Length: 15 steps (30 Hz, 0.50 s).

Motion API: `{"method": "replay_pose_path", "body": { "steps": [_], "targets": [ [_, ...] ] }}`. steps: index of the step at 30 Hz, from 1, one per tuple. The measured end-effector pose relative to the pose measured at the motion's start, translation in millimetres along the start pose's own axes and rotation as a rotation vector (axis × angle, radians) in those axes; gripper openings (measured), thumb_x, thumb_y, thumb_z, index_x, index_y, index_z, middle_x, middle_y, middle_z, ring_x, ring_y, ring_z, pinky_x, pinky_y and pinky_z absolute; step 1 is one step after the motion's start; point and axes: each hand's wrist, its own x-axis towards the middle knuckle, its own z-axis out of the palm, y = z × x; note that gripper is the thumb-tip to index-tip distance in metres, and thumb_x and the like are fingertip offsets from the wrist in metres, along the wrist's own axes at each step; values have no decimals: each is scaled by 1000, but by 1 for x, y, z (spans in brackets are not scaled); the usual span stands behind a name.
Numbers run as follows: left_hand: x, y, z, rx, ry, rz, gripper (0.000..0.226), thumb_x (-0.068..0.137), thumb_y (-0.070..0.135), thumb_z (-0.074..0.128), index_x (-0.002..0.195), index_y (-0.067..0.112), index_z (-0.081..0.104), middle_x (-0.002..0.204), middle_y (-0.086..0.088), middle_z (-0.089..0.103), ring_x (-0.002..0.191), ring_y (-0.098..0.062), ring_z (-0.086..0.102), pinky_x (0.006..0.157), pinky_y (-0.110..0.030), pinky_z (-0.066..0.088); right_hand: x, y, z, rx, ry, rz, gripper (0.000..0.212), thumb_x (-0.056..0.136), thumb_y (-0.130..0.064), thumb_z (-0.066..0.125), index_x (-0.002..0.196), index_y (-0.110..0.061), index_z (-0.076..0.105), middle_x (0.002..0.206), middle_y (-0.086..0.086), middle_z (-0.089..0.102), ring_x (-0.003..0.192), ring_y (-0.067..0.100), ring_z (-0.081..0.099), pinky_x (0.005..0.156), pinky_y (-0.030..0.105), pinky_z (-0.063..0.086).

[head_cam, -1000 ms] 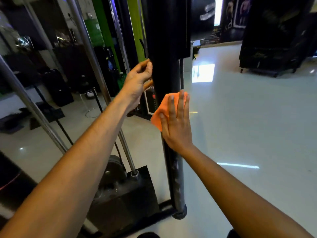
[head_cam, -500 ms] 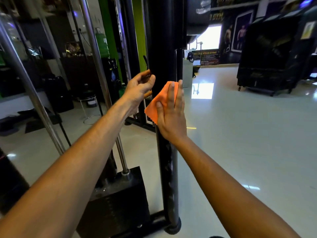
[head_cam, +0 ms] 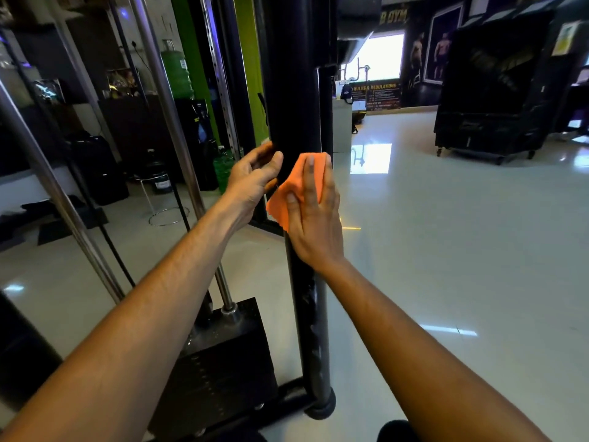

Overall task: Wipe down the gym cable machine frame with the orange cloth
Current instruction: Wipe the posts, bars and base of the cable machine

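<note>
Both hands on the black upright. Right hand, fingers flat, presses the orange cloth higher up the post than a second ago; left hand curls round its edge. Upper section remains.

Most of the orange cloth lies hidden under the right hand, and the left hand's fingertips vanish behind the black upright post, whose top runs off the upper edge. The small print on the rules board is too tiny to read.
</note>
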Motion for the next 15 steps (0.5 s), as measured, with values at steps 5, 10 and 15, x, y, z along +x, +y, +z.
{"method": "replay_pose_path", "body": {
  "steps": [5,10,15],
  "targets": [
    [-11,-23,-1,3,-13,-32,37,103,24,74,138,30,62,125,15,70,114,4,65,96,-24,56,-64,29,14,1,-99,40,82,115,-50,47,171,-41,-11,180,0,-19,167,32,7,110,67,52],
    [-22,-42,3,-20,-8,-92,34,104,30,72,137,30,62,128,16,67,120,-1,62,97,-28,55,-58,20,18,46,-35,63,77,116,-46,46,170,-38,-9,182,4,-11,166,32,13,112,53,49],
    [-27,-60,6,-37,6,-107,38,104,33,72,140,29,62,126,13,68,114,-5,62,101,-29,55,-59,26,23,19,-4,47,77,116,-47,47,171,-33,-6,182,7,-9,165,32,15,113,43,41]
  ]
}}
